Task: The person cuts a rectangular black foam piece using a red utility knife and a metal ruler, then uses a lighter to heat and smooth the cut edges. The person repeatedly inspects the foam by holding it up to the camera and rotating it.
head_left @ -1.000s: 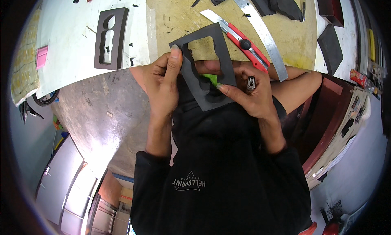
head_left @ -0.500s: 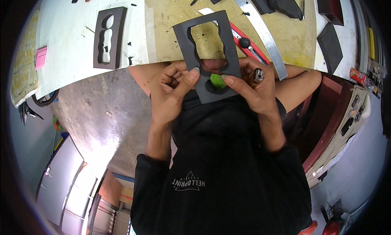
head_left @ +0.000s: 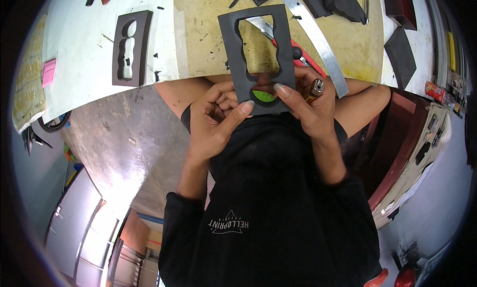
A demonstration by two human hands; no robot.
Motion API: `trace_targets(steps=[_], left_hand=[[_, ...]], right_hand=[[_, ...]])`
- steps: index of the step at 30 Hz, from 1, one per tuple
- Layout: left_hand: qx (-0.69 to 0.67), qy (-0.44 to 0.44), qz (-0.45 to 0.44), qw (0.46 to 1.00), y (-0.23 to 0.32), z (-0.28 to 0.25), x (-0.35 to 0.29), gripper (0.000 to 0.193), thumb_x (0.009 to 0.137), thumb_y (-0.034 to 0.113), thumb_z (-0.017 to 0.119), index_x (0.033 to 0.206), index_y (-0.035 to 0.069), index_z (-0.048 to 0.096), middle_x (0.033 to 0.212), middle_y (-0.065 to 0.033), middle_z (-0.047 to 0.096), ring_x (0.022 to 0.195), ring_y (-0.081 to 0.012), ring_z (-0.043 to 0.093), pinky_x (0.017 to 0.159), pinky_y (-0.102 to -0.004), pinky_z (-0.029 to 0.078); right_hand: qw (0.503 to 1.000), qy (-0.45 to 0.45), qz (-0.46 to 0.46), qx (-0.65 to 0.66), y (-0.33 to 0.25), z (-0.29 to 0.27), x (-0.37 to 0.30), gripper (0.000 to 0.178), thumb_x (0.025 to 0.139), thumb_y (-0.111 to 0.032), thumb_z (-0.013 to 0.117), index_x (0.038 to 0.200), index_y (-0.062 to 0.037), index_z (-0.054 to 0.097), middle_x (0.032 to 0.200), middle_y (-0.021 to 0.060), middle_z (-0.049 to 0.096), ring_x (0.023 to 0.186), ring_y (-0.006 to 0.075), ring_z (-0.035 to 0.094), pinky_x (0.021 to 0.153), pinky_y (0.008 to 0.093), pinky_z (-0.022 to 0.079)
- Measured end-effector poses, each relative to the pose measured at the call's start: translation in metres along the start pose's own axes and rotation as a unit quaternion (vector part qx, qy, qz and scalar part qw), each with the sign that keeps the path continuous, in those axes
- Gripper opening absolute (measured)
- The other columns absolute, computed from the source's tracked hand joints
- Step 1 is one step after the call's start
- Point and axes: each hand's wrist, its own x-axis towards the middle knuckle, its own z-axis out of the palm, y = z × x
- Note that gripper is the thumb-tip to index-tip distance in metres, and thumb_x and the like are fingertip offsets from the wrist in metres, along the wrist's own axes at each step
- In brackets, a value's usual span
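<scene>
Your black short-sleeved shirt fills the near side. Both your hands are in front of it, apart, gripping one piece: a dark grey rectangular foam panel with a wavy-edged long opening and a smaller rounded opening at the near end. Panel sits over the table's near edge and your lap, far end overlapping the mat; can't tell if it touches.

Left hand: clamped on the near-left corner, thumb on top. Right hand: pinching the near-right side, thumb by the rounded opening; it also holds a small brown lighter-like item with a metal top. Bright green patch shows through the rounded opening; can't tell what it is.

Beyond: tan cutting mat on a white tabletop. Red-handled utility knife lies on the mat, partly behind your panel, blade visible through the long opening. Long silver metal ruler slants just right of it. Left, on the white: second dark foam block with a keyhole-like cutout. Right: dark angular foam offcut. Far side: black foam scraps.
</scene>
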Motion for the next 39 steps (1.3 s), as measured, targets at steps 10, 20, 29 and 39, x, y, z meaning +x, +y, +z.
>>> trace_targets(steps=[10,20,29,39], left_hand=[[0.065,0.042,0.083,0.994,0.006,0.007,-0.007,0.04,0.083,-0.004,0.065,0.121,-0.01,0.052,0.099,-0.0115,0.064,0.087,-0.0116,0.06,0.077,-0.0222,0.048],[0.028,0.058,0.164,0.984,0.002,0.015,-0.005,0.046,0.079,-0.009,0.068,0.12,-0.01,0.049,0.1,-0.0143,0.063,0.092,-0.0158,0.062,0.083,-0.0264,0.05],[0.367,0.156,0.409,0.821,-0.003,0.005,-0.003,0.034,0.067,-0.011,0.074,0.098,-0.003,0.062,0.095,-0.0199,0.064,0.09,-0.0292,0.066,0.081,-0.0328,0.054],[0.404,0.131,0.507,0.75,-0.005,0.011,-0.002,0.028,0.067,-0.013,0.073,0.09,0.001,0.064,0.095,-0.018,0.064,0.084,-0.0343,0.067,0.074,-0.0358,0.058]], right_hand=[[0.989,-0.052,0.018,0.134,0.016,-0.023,-0.008,0.029,0.082,-0.002,0.066,0.109,0.0061,0.058,0.085,0.0066,0.063,0.07,0.0067,0.055,0.062,0.0191,0.042],[0.996,-0.018,-0.01,0.088,0.013,-0.008,-0.012,0.036,0.081,-0.004,0.07,0.112,0.0071,0.055,0.096,0.0094,0.063,0.081,0.0089,0.057,0.071,0.0214,0.045],[0.99,-0.049,0.044,0.127,0.022,-0.005,-0.009,0.04,0.095,-0.028,0.047,0.117,0.0048,0.052,0.095,0.0126,0.063,0.068,0.0095,0.054,0.055,0.022,0.041],[0.87,-0.132,0.216,0.422,0.035,0.012,-0.003,0.032,0.094,-0.022,0.044,0.116,-0.0034,0.056,0.089,0.0093,0.062,0.057,0.0139,0.056,0.043,0.0231,0.04]])
